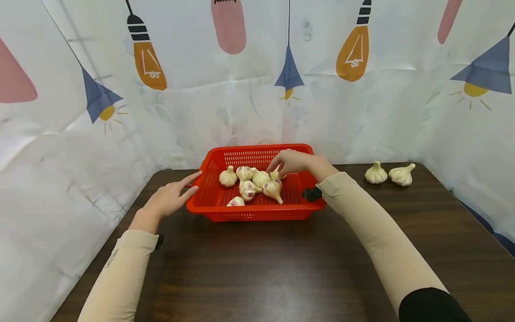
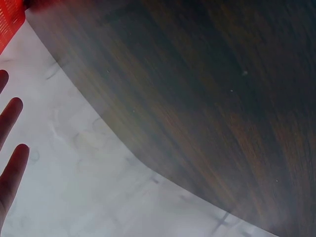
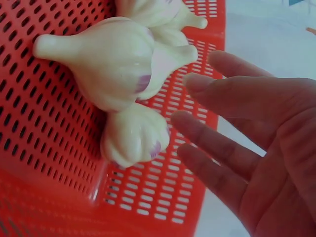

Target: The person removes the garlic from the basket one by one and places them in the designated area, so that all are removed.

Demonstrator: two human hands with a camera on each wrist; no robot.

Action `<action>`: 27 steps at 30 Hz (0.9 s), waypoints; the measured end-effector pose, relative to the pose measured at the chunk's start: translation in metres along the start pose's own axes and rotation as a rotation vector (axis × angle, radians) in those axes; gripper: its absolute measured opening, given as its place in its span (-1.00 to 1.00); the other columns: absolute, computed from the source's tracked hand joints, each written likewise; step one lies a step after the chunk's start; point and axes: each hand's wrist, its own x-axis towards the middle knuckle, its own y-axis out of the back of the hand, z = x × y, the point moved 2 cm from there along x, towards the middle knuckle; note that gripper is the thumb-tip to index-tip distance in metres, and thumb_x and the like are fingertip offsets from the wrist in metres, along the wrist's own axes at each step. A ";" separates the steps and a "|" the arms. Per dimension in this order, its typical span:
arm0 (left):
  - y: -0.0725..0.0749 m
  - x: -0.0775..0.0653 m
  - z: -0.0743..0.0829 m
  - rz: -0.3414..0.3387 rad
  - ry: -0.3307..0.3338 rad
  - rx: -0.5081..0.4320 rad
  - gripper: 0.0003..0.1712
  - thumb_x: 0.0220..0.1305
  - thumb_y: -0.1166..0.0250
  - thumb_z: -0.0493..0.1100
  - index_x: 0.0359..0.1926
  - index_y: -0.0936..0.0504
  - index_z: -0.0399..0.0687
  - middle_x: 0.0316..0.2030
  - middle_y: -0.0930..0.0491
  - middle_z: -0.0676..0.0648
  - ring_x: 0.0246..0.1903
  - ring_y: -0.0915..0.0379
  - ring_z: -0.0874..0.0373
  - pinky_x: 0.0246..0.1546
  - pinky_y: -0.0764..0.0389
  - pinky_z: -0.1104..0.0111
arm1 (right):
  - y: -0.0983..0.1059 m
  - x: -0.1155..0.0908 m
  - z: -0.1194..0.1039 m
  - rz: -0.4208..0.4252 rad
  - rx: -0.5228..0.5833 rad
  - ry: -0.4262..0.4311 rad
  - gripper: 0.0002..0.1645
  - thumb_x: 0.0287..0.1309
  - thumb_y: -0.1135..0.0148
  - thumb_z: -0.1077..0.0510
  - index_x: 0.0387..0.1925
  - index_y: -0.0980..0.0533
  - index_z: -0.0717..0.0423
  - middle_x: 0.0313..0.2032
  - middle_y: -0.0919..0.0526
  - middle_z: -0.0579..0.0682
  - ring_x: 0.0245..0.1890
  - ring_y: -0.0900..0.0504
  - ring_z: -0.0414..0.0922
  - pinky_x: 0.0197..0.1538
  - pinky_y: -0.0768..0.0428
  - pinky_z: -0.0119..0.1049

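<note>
A red slotted plastic basket (image 1: 257, 209) stands at the table's far side with several garlic bulbs inside, among them a bulb (image 1: 228, 177) at the left and one (image 1: 272, 190) nearer the middle. My right hand (image 1: 291, 162) reaches over the basket's right part, fingers loosely bent and nothing held. In the right wrist view, its fingertips are apart from the nearest garlic bulb (image 3: 134, 136). At the basket's left rim is my left hand (image 1: 166, 197), fingers extended and fingertips at the edge; whether they touch is hard to tell. Only a few left fingers (image 2: 14, 170) show in the left wrist view.
Two more garlic bulbs lie on the dark wooden table (image 1: 257, 264) right of the basket: one upright (image 1: 376, 173), one tipped over (image 1: 402, 175). A white curtain (image 1: 249, 107) with printed lamps hangs right behind the table and along its sides.
</note>
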 end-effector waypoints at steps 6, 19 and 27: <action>0.001 -0.001 0.000 -0.007 0.003 0.003 -0.26 0.57 0.04 0.25 0.60 -0.17 0.08 0.17 -0.59 -0.33 0.02 -0.59 -0.26 0.03 -0.55 -0.20 | -0.005 0.013 -0.003 -0.103 -0.078 -0.022 -0.49 0.27 -0.15 0.47 0.16 -0.67 0.10 0.17 -0.65 0.06 0.15 -0.60 0.08 0.08 -0.65 -0.17; 0.001 0.000 0.000 -0.012 0.014 0.001 -0.26 0.57 0.05 0.26 0.60 -0.16 0.09 0.18 -0.59 -0.33 0.03 -0.59 -0.26 0.02 -0.56 -0.20 | -0.022 0.025 0.000 -0.244 -0.091 -0.015 -0.44 0.23 -0.34 0.42 0.26 -0.62 0.06 0.27 -0.58 0.05 0.21 -0.49 0.01 0.17 -0.57 -0.22; 0.000 0.001 0.000 -0.013 0.014 -0.003 -0.26 0.57 0.05 0.27 0.61 -0.15 0.09 0.17 -0.59 -0.33 0.01 -0.59 -0.25 0.01 -0.56 -0.19 | -0.026 0.024 0.004 -0.247 -0.183 -0.039 -0.39 0.20 -0.38 0.41 0.28 -0.59 0.04 0.28 -0.52 0.08 0.32 -0.41 0.04 0.20 -0.57 -0.21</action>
